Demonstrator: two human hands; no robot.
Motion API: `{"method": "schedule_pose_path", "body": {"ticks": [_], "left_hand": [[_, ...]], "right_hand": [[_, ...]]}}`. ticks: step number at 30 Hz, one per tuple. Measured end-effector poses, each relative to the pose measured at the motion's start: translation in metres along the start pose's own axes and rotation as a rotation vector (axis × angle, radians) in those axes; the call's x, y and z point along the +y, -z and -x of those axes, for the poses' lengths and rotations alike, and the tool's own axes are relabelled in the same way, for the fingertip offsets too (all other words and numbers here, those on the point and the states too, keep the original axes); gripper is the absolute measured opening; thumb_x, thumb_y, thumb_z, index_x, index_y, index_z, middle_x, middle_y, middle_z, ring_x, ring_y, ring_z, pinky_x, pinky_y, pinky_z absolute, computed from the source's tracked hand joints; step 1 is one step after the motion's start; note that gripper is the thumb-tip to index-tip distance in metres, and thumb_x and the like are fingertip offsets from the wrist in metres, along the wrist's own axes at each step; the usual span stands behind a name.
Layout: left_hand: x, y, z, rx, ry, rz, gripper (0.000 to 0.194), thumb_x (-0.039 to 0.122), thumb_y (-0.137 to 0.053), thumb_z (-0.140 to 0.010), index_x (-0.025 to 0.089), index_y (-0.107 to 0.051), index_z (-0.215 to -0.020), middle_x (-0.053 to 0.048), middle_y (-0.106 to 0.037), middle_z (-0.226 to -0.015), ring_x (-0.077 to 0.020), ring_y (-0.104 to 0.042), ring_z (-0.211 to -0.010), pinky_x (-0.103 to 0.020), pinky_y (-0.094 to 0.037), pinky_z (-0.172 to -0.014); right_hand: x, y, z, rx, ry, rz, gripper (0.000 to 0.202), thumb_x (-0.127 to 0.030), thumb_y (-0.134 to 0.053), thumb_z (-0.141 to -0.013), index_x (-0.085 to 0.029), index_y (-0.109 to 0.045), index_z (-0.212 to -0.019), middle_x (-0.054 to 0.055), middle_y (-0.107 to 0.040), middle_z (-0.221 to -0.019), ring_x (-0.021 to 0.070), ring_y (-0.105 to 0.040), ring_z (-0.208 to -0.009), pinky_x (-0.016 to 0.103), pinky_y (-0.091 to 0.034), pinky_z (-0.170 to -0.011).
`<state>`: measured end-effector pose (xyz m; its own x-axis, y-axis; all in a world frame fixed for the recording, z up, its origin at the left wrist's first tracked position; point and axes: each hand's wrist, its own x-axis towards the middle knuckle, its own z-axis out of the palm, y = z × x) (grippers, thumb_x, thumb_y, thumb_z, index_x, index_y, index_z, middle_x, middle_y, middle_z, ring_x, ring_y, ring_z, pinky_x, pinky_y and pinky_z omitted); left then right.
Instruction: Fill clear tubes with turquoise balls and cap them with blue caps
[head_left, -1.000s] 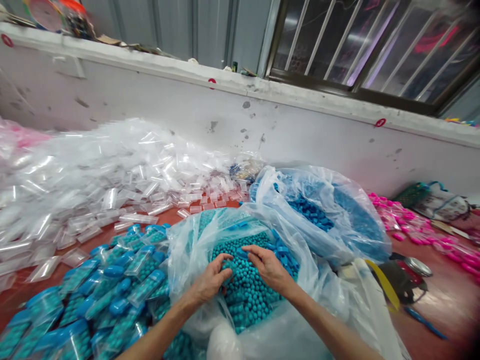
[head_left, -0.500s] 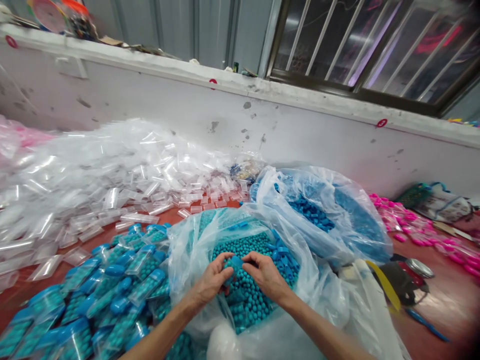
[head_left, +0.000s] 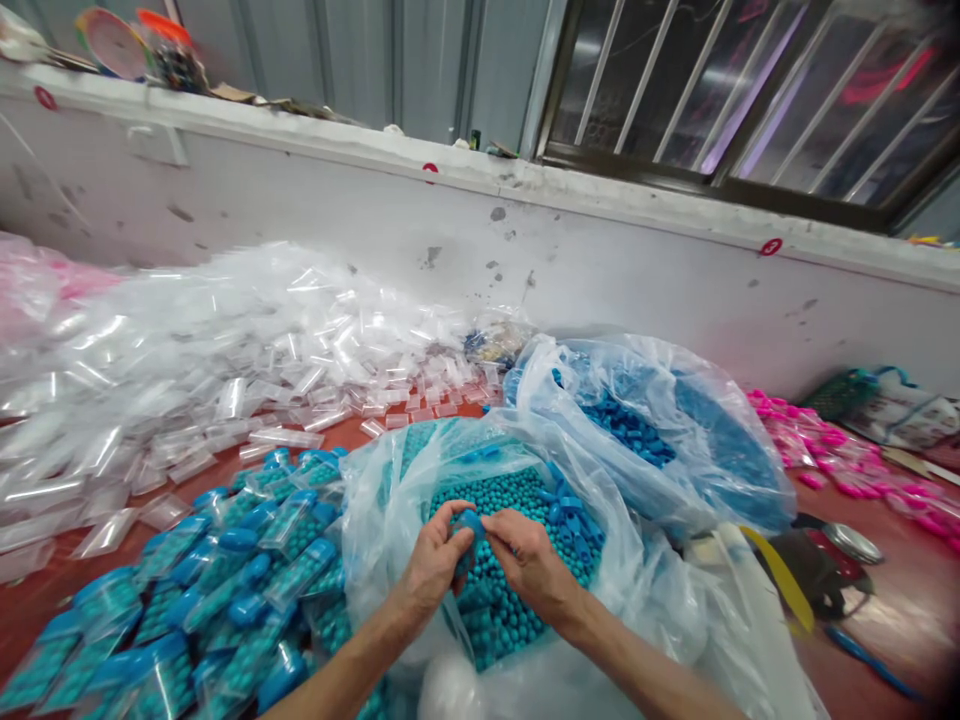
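Note:
My left hand (head_left: pixel 433 562) is closed around a small clear container with a blue cap (head_left: pixel 469 524); most of its body is hidden by the fingers. My right hand (head_left: pixel 531 562) pinches at the cap's right side, its fingertips pressed together. Both hands are above an open clear plastic bag (head_left: pixel 382 500) of round turquoise beads (head_left: pixel 499 620). Loose blue caps (head_left: pixel 574 525) lie on the beads at the bag's right side. To the left is a heap of capped containers (head_left: pixel 289 525) filled with turquoise beads.
Clear empty tubes (head_left: pixel 247 340) are piled along the wall at the back left. Behind the bead bag, another plastic bag (head_left: pixel 720 440) holds blue caps. Pink pieces (head_left: pixel 817 440), a yellow strip (head_left: pixel 780 580) and a dark object with a round metal part (head_left: pixel 851 543) lie to the right on the red tabletop (head_left: pixel 900 600).
My right hand has come slightly closer to the left, its fingers now more curled against the blue cap. The whole view has shifted a little; the piles look the same.

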<state>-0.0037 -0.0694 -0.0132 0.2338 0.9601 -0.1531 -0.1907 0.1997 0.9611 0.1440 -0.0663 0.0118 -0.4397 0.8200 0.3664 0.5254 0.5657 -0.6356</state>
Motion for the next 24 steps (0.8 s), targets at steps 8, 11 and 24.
{"method": "schedule_pose_path", "body": {"ticks": [8,11,24], "left_hand": [[0.006,-0.001,0.005,-0.114,0.045,0.004,0.044,0.047,-0.051,-0.074,0.020,-0.036,-0.105,0.008,-0.047,-0.055,-0.0059,-0.042,-0.033,-0.015,-0.026,-0.031],[0.008,0.000,0.005,-0.118,0.023,-0.075,0.042,0.046,-0.050,-0.074,0.020,-0.036,-0.104,0.009,-0.045,-0.055,-0.0056,-0.041,-0.033,-0.016,-0.027,-0.031],[0.006,-0.006,0.005,-0.040,-0.120,0.032,0.048,0.039,-0.060,-0.070,0.017,-0.047,-0.111,-0.001,-0.058,-0.080,-0.0120,-0.051,-0.067,-0.023,-0.041,-0.065]], "right_hand": [[0.004,0.010,-0.008,0.015,-0.512,-0.621,0.028,-0.026,-0.061,-0.065,-0.017,-0.058,-0.091,-0.002,-0.053,-0.070,0.0102,-0.048,-0.055,0.023,-0.043,-0.049],[0.004,0.009,-0.014,0.098,-0.609,-0.652,0.038,-0.028,-0.063,-0.060,-0.014,-0.056,-0.095,-0.002,-0.053,-0.073,0.0099,-0.048,-0.053,0.024,-0.045,-0.047],[-0.032,-0.008,-0.004,-0.240,-0.213,0.152,0.099,-0.031,-0.067,-0.060,-0.011,-0.011,-0.139,0.019,-0.042,-0.121,0.0304,-0.050,-0.103,0.043,-0.043,-0.083]]}}
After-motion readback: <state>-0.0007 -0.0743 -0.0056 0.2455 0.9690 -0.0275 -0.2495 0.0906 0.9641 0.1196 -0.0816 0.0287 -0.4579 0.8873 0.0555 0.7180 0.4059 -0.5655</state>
